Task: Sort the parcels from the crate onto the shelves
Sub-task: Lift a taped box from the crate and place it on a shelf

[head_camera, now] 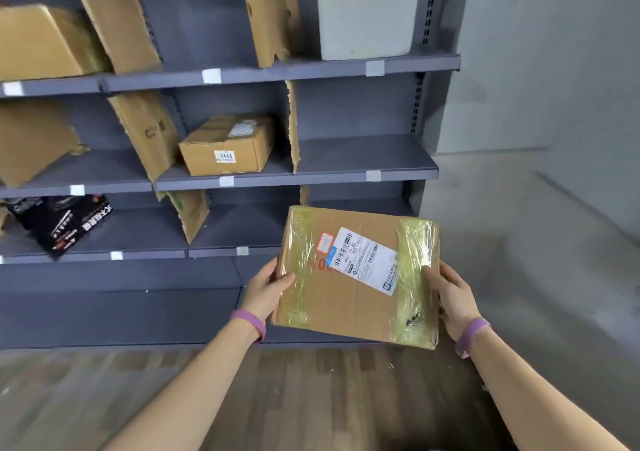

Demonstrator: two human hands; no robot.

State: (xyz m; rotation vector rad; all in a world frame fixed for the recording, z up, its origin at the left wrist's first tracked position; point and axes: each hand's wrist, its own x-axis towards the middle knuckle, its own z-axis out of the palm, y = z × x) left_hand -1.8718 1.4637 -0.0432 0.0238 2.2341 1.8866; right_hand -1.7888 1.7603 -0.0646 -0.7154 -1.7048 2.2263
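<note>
Left hand (266, 291) and right hand (453, 298) clamp the parcel (356, 274) by its side edges, lower centre; a shelf (367, 159) lies directly above

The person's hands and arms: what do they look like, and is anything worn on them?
The left hand and the right hand are bare, with no gloves and no rings that show. The arms are bare as well, with no sleeves in view. The left wristband and the right wristband are both plain purple, smooth bands without visible markings.
</note>
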